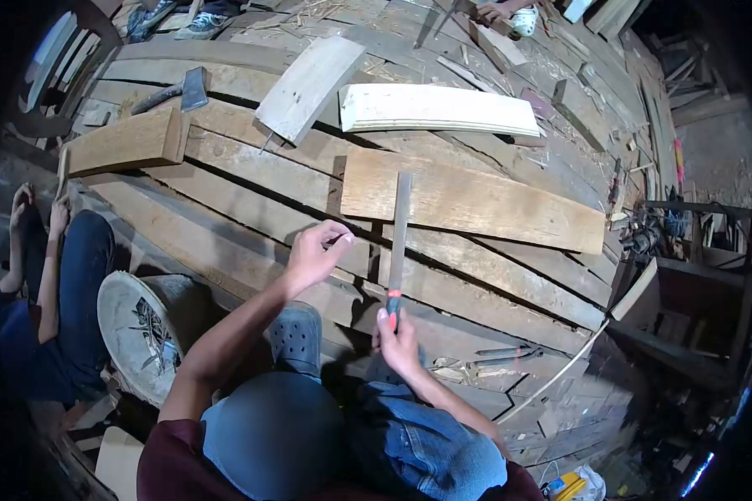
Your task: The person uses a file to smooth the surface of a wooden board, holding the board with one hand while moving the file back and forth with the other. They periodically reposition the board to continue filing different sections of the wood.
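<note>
My right hand [399, 344] grips a file [401, 225] by its black and red handle, the long flat blade pointing away from me. Its tip overlaps a flat light-brown board [476, 196] that lies across the planks. To the left, my left hand [316, 253] is raised over the planks with thumb and fingertips pinched together; I cannot tell what is between them. Beyond the board lie a white-faced piece of wood [439, 109] and a pale grey block [311, 88].
An axe [188, 90] rests at the upper left, near a thick wooden beam [125, 144]. A bucket [154, 334] holding nails stands beside my left leg. Another person's hands [58, 215] show at far left. Pincers [510, 355] lie to the right, before a wooden crate [677, 288].
</note>
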Available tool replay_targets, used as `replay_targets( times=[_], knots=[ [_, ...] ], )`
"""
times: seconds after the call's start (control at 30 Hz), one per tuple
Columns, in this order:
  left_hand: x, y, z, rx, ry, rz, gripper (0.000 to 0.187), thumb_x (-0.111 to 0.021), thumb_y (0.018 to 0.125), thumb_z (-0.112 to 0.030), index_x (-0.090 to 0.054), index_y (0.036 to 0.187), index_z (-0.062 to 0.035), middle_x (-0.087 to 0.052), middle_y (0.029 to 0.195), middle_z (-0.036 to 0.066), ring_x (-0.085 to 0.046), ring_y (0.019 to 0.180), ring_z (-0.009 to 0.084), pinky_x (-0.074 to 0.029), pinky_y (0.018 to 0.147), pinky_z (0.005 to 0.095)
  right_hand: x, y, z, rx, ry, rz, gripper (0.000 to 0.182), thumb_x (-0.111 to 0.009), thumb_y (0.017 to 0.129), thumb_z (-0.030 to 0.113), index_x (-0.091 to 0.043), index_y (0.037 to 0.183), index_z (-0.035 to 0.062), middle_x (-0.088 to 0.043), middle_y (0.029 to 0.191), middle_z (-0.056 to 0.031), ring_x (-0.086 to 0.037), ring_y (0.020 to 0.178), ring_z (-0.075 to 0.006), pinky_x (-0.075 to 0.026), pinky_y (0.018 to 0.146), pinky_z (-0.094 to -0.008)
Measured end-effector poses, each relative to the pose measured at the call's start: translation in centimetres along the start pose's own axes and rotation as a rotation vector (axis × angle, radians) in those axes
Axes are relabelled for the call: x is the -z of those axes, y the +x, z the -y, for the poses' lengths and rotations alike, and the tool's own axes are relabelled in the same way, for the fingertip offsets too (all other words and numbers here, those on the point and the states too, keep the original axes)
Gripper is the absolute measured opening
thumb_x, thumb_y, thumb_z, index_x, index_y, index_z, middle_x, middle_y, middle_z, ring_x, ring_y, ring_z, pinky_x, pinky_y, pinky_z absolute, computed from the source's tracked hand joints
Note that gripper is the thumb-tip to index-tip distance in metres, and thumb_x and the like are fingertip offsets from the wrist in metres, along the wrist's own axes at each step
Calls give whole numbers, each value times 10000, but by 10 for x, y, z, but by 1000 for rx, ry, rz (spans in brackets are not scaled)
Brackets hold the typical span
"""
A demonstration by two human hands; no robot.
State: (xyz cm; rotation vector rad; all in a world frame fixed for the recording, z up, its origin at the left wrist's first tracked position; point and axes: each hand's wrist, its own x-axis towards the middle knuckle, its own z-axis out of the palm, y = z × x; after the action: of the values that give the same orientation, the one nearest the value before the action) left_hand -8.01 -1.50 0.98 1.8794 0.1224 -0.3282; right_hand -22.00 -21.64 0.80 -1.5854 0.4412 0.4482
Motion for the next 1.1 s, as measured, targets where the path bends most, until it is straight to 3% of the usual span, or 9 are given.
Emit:
replay_targets(
  times=[0.17,0.33,0.47,0.7,0.83,1.03,1.1],
  knots=[
    [-2,6,6,32,-10,22,236,-698,928,-218,-706,1047,-14,-760,988,112,-736,955,191,-557,865,320,4,26,24,-73,67,90,312,-554,1050,356,-507,950,64,-586,649,-25,-603,516,-112,-469,448,-269],
    [-8,7,10,18,6,50,241,-702,928,-235,-713,1045,-24,-760,990,112,-735,955,203,-553,889,326,3,33,23,15,-89,-37,285,-581,1041,331,-505,944,74,-576,631,-14,-597,521,-117,-465,465,-296],
    [-9,3,17,11,10,60,244,-703,929,-239,-719,1043,-23,-762,979,120,-737,935,202,-559,877,332,-11,1,1,-110,147,12,311,-554,1051,352,-478,1011,53,-598,724,-28,-590,545,-101,-463,456,-252],
    [-14,-1,17,38,30,116,245,-695,939,-222,-714,1047,-4,-758,971,114,-724,918,171,-558,854,321,-9,27,19,29,-26,14,315,-488,1078,346,-471,987,45,-570,678,-29,-581,543,-104,-453,462,-261],
    [-11,-9,22,82,74,165,268,-687,961,-222,-701,1053,29,-754,972,105,-713,920,145,-554,829,310,-16,-5,-1,-131,58,63,295,-555,1053,328,-460,1005,53,-570,648,-14,-574,525,-107,-449,464,-281],
    [-21,-24,15,214,-2,306,331,-607,1019,-288,-706,1080,22,-753,943,88,-709,878,140,-553,778,299,-2,34,9,-7,-58,24,299,-559,1050,332,-490,1053,41,-563,653,-16,-552,554,-111,-453,517,-298],
    [-29,-27,25,151,-32,316,328,-598,1024,-297,-709,1071,8,-746,931,77,-692,859,126,-547,761,302,-5,25,21,-13,-132,33,309,-551,1050,334,-497,1071,30,-571,652,-28,-570,574,-125,-464,537,-309]
  ],
)
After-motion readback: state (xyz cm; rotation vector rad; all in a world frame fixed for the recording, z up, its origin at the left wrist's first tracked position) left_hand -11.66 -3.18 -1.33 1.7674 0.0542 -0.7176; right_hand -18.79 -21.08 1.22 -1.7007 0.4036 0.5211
